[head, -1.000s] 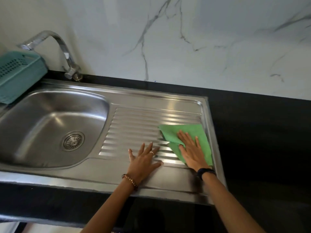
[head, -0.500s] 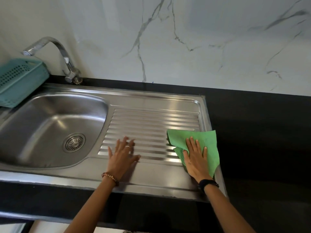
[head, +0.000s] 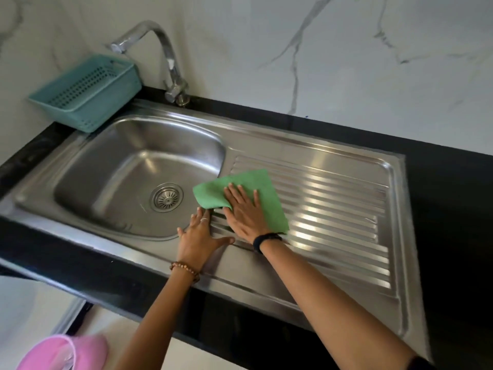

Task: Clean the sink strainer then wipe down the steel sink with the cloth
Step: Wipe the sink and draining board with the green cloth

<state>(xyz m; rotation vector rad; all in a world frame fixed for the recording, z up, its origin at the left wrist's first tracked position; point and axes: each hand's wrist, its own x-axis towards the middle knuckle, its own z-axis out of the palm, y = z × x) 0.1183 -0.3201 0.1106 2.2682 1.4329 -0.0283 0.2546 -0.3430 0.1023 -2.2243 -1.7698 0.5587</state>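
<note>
The steel sink (head: 333, 198) has a bowl on the left and a ribbed drainboard on the right. The round strainer (head: 166, 197) sits in the bowl's drain. A green cloth (head: 256, 182) lies on the left end of the drainboard, one corner hanging over the bowl's edge. My right hand (head: 244, 212) presses flat on the cloth, fingers spread. Just left of it, my left hand (head: 198, 236) rests flat on the bare steel at the bowl's rim, holding nothing.
A curved chrome tap (head: 165, 57) stands behind the bowl. A teal plastic basket (head: 88, 94) sits at the sink's back left corner. Black countertop (head: 448, 182) surrounds the sink, with a marble wall behind. Something pink (head: 64, 353) shows at the bottom left.
My right hand has slid the cloth from the drainboard's right edge to its left end by the bowl. My left hand has shifted left to the bowl's rim. The view has swung right.
</note>
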